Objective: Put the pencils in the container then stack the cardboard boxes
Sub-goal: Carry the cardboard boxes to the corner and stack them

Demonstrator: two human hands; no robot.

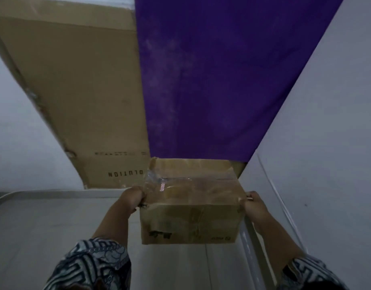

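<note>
Stacking step, seemingly: holding the taped cardboard box [190, 208] up before the purple cloth [222, 80], left hand [133, 198] curling its fingers round the left edge, right hand [254, 204] gripping the right edge (nothing else of the task showing). Next calling for finding another box and lowering this one squarely, keeping it level.

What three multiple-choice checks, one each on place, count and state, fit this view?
1. Relative to the big cardboard sheet, the cloth hangs: A left; B right; C in front.
2. Hands holding the box: A none; B one; C two.
3. The box top is: A open; B taped shut; C torn off.
Answers: B, the purple cloth fills the space right of the sheet; C, left hand and right hand grip its opposite ends; B, clear tape runs across closed flaps.
</note>
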